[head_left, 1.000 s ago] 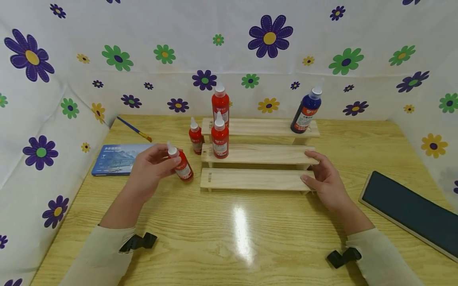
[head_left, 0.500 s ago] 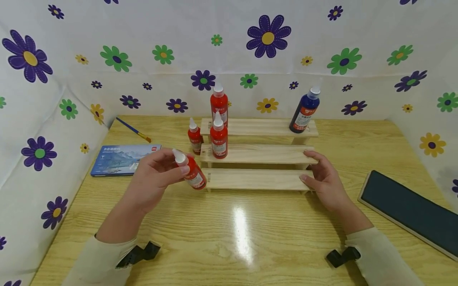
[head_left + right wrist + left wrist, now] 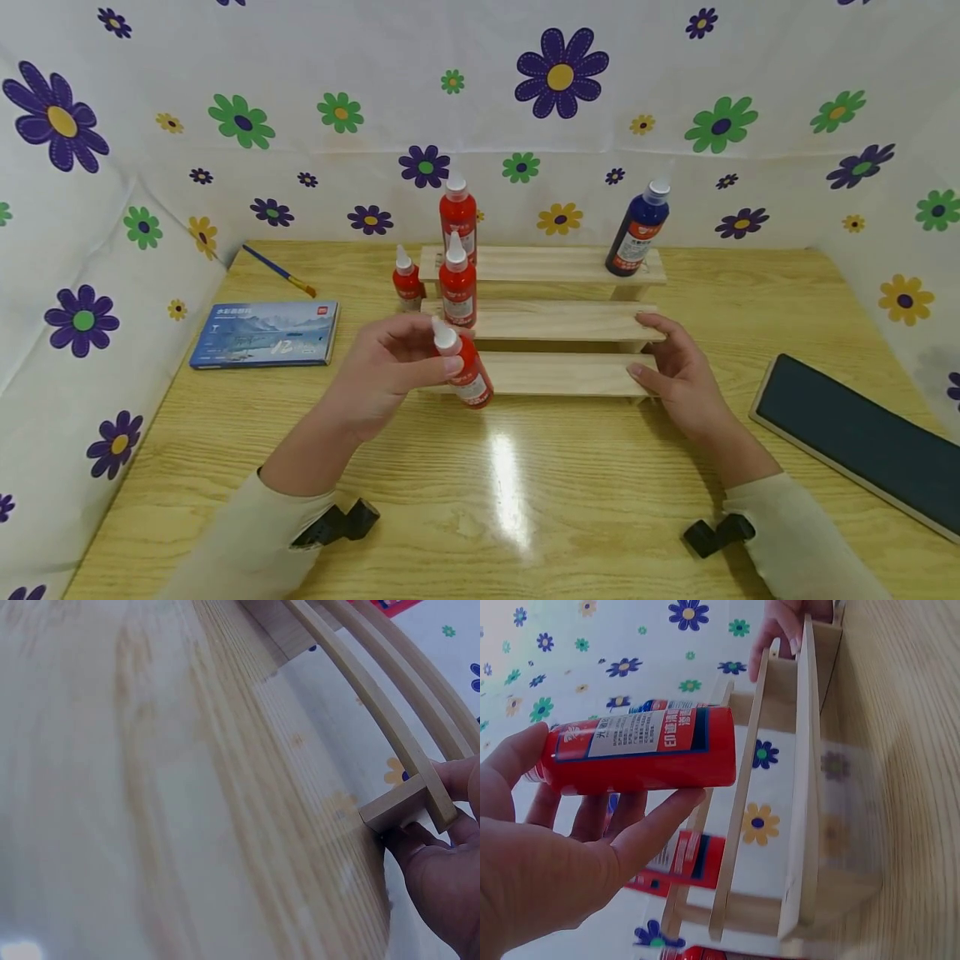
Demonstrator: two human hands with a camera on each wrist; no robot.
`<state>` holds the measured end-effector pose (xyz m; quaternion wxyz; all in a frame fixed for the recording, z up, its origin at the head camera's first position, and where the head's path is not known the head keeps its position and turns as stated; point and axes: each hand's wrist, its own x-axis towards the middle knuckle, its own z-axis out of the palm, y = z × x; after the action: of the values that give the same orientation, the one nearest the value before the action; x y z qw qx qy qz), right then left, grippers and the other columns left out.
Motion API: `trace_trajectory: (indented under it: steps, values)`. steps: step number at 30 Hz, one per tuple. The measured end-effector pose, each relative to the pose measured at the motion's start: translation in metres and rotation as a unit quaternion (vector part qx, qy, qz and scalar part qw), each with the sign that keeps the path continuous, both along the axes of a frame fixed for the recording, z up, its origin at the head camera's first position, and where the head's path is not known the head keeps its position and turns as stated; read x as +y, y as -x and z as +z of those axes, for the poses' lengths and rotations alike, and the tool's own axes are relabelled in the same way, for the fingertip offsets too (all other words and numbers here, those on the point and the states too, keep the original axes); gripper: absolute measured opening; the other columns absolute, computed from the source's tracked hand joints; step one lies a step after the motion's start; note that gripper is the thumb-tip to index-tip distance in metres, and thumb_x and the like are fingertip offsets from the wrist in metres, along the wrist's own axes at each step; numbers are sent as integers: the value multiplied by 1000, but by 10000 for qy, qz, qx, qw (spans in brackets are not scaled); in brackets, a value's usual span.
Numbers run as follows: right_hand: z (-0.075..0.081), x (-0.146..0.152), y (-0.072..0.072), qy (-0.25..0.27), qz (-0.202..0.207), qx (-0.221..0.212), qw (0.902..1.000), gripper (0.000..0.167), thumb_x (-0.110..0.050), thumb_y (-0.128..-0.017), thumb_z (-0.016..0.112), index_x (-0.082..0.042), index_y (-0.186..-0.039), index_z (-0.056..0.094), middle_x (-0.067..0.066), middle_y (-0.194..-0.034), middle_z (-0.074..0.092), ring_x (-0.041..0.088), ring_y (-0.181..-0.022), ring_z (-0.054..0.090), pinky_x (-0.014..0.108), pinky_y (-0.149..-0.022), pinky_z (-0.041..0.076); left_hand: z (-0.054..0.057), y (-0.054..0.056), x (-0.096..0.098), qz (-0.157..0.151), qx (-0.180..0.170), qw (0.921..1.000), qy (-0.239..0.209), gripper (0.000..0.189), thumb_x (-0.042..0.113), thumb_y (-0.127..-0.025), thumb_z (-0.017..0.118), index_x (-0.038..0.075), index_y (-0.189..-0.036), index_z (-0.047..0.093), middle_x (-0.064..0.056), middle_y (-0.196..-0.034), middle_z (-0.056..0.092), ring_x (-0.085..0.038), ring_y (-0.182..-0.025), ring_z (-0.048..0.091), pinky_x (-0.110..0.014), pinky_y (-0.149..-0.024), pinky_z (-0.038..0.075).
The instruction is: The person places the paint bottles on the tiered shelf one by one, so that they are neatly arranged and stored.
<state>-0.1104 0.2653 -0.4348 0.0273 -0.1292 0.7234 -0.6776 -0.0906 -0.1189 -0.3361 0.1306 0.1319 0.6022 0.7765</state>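
My left hand [image 3: 382, 367] pinches a red paint bottle [image 3: 470, 382] with a white nozzle. The bottle tilts in front of the left part of the three-tier wooden rack [image 3: 562, 375]; in the left wrist view its red body [image 3: 716, 750] is held between thumb and fingers, apart from the tiers. At the rack's right end, my right hand [image 3: 686, 383] grips the lower tiers, thumb on the lowest board. One red bottle [image 3: 458, 296] stands on the middle tier's left end, with another red bottle [image 3: 459, 212] behind it on the top tier. A dark blue bottle [image 3: 637, 235] occupies the top tier's right end.
Beside the rack's left end is a smaller-looking red bottle [image 3: 408, 287], partly hidden. Farther left lie a blue flat box [image 3: 262, 333] and a paintbrush [image 3: 277, 270]. A dark, pale-edged pad [image 3: 862, 442] lies at right. Flower-print cloth [image 3: 337, 192] surrounds the table.
My left hand has carried the red paint bottle rightward, from left of the rack to in front of its lowest tier, uncovering the blue box. My right hand stays on the rack.
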Motion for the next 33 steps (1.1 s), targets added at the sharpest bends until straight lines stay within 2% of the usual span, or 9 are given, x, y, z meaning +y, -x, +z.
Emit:
trace_trajectory:
  steps: [5,8,12,16,19,26,33]
  values:
    - [1,0,-1,-89,-38,-15,10000,65,14,-95,56,-12,-152,37,11,-126,55,21,-111,56,26,-84,54,3,6,27,-315,176,9993,55,27,-10,-88,69,-1,-113,69,-17,-118,68,-27,-93,61,-33,-80,56]
    - [2,0,-1,-104,-36,-12,9999,65,14,-95,56,-12,-152,37,12,-128,53,22,-112,55,26,-85,54,5,10,41,-408,255,9986,215,29,-9,-88,70,-6,-116,66,-16,-116,69,-29,-93,62,-35,-81,56]
    - [2,1,-1,-113,-10,6,9999,66,15,-95,55,-12,-153,36,13,-130,52,22,-113,54,26,-85,53,8,16,57,-476,160,9976,473,29,-3,-89,72,-2,-118,68,-13,-114,69,-30,-97,63,-38,-84,56]
    - [1,2,0,-53,34,44,10000,67,15,-95,54,-11,-153,34,14,-132,50,23,-114,53,26,-86,53,12,23,71,-499,229,9961,684,29,2,-89,75,3,-118,71,-10,-111,69,-29,-97,64,-39,-84,56]
    - [1,2,0,-44,42,76,10000,67,16,-95,54,-11,-153,33,15,-132,50,23,-114,53,26,-86,53,13,29,80,-549,322,9955,702,28,3,-90,75,2,-118,71,-10,-110,69,-29,-97,65,-39,-84,56]
    - [1,0,1,-272,-52,90,9996,67,15,-95,55,-13,-152,34,13,-129,51,22,-114,51,23,-88,50,15,47,100,-544,210,9934,988,31,9,-89,77,9,-119,71,-3,-111,70,-24,-101,66,-39,-85,56]
    - [3,-1,0,-109,-90,128,9998,66,16,-94,56,-11,-151,36,11,-125,48,22,-105,49,21,-75,49,22,67,128,-591,333,9922,1047,32,13,-89,78,10,-120,71,-1,-112,69,-19,-101,66,-34,-82,57]
